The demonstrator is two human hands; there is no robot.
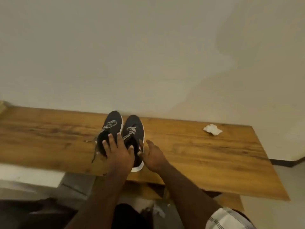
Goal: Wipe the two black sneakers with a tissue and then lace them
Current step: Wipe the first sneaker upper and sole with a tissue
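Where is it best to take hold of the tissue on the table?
Pinch the raised crumpled middle of the tissue from above. It lies alone on the table, right of the sneakers, and its edges lie too flat for a grip.

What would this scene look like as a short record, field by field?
surface: wooden table against a pale wall
sneakers: left sneaker and right sneaker, black, side by side, toes toward the wall
laces: threaded on both; loose ends trail off the left one
tissue: crumpled tissue lying apart, to the right of the shoes
left hand: left hand spread over the heel ends of both sneakers
right hand: right hand beside the right sneaker's heel, fingers relaxed, holding nothing
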